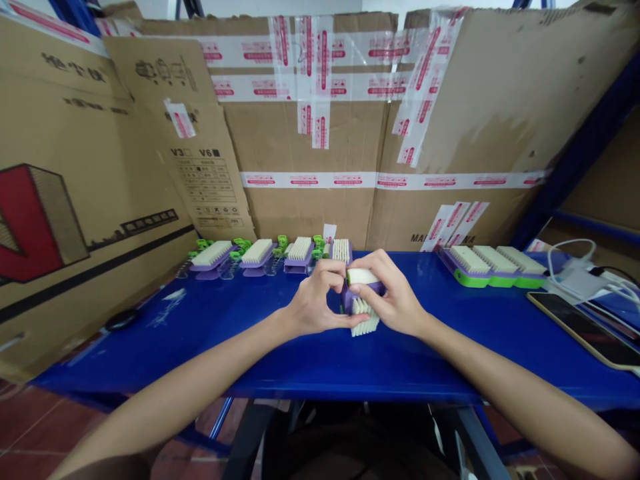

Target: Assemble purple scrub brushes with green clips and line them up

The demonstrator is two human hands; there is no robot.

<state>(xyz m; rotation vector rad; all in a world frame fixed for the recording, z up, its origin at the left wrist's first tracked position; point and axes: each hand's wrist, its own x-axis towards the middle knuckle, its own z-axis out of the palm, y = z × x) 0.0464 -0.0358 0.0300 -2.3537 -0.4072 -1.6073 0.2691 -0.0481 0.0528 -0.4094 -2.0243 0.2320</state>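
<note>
In front of me, both hands are on a purple piece with cream blocks (365, 321); its lower block has toothed ridges, like a brush head. My right hand (395, 293) wraps round it from the right, thumb across the purple part below the upper smooth cream block. From the left, my left hand (320, 300) pinches at it, thumb under the ridged block and fingertips near the upper left edge. The fingers hide much of the piece. Just behind stands a similar ridged cream block (341, 250) on a purple base.
Along the back left, several purple units with cream tops (257, 251) and green clips (243, 245) stand in a row. At right lie a green-and-purple tray of cream blocks (473, 281), a phone (583, 327) and white cables. Cardboard walls (310, 147) enclose the blue table (300, 367).
</note>
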